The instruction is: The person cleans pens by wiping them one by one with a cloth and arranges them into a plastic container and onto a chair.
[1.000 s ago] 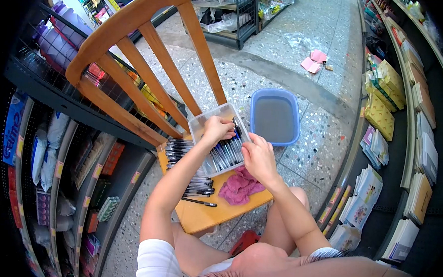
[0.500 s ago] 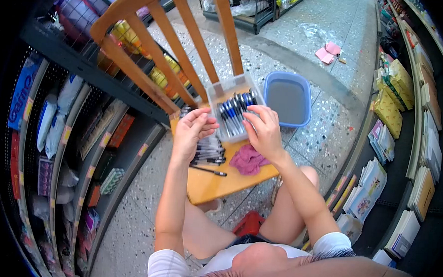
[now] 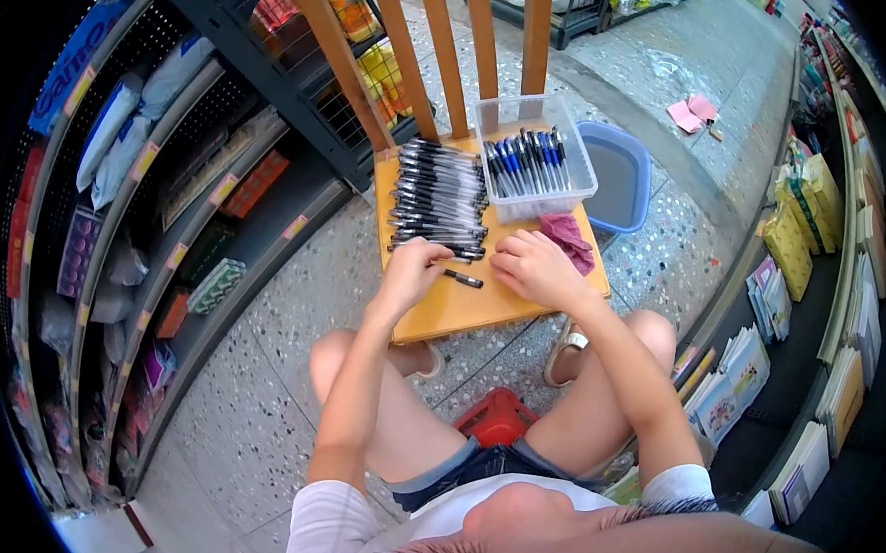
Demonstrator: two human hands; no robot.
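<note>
A wooden chair seat bears a stack of clear pens with black caps. Behind its right part stands a clear plastic box holding blue and black pens. My left hand is closed at the front of the stack, its fingertips by a black-capped pen; whether it grips that pen is unclear. My right hand has its fingers pressed together over the seat, near a pink cloth; anything between its fingertips is hidden.
A blue basin of greyish water stands on the floor right of the chair. Stocked shelves curve along the left, others with notebooks along the right. Pink paper lies on the floor. A red stool shows between the legs.
Both hands have left the box and moved down to the seat's front, by the pens. The view has shifted, so the chair appears further right and the whole pen stack shows.
</note>
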